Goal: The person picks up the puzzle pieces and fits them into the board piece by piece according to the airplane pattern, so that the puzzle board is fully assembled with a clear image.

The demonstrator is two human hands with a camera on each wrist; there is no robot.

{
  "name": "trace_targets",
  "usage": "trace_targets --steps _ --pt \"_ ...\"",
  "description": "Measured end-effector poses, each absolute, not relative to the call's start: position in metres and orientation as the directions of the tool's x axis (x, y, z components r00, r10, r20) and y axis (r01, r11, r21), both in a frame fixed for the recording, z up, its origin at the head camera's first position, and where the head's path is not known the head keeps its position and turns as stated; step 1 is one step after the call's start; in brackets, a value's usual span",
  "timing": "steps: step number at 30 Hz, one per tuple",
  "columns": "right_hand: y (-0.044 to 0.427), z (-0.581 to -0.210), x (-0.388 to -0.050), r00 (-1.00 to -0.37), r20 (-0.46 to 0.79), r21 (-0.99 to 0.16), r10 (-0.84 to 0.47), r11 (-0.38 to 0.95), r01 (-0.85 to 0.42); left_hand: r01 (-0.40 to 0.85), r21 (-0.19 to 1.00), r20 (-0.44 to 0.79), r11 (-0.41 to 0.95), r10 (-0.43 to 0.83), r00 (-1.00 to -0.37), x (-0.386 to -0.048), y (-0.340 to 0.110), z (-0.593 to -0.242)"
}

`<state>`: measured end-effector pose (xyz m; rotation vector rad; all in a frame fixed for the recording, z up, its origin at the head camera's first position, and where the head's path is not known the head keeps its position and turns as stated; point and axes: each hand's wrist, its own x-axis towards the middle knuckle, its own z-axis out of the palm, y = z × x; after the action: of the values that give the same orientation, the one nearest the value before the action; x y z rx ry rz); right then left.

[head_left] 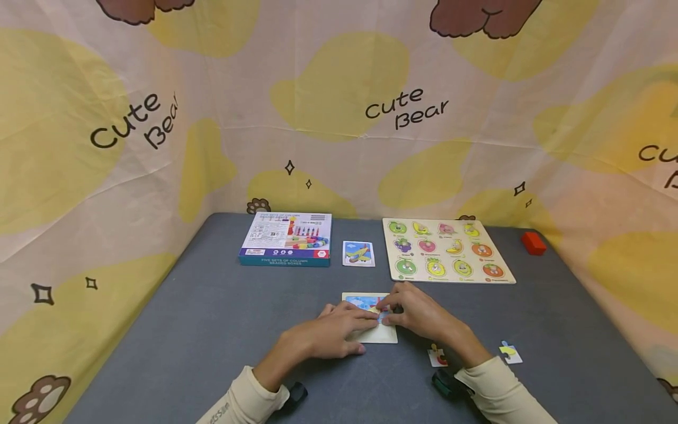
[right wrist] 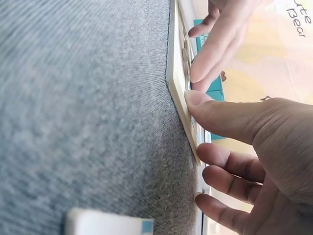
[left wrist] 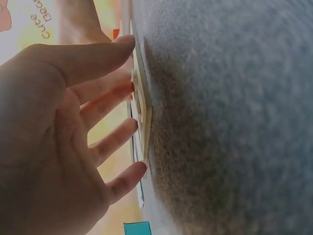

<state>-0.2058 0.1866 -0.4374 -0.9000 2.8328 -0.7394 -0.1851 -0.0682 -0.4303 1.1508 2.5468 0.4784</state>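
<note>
A small wooden jigsaw board with a blue-sky picture lies on the grey table, between both hands. My left hand rests on its left side, fingers stretched across the picture; in the left wrist view the fingertips touch the board's edge and top. At the board's right side my right hand pinches a colourful puzzle piece between thumb and index finger, mostly covered by the fingers. Two loose puzzle pieces lie to the right: one with red and yellow, another with yellow and blue.
Behind the board lies a card with a yellow aeroplane. A flat boxed game is at the back left. A fruit picture board and a red block sit at the back right. Printed cloth walls enclose the table.
</note>
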Motion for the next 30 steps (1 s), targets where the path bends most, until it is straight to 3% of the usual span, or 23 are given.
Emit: trace_targets --steps 12,30 --pt "0.212 -0.435 -0.195 -0.821 0.054 -0.449 -0.569 0.72 -0.529 0.652 0.429 -0.153 0.625 0.762 -0.63 -0.184 -0.069 -0.43" --pt "0.273 -0.429 -0.15 -0.833 -0.023 -0.445 -0.553 0.752 -0.486 0.643 0.445 -0.145 0.623 0.759 -0.635 -0.182 -0.07 -0.431"
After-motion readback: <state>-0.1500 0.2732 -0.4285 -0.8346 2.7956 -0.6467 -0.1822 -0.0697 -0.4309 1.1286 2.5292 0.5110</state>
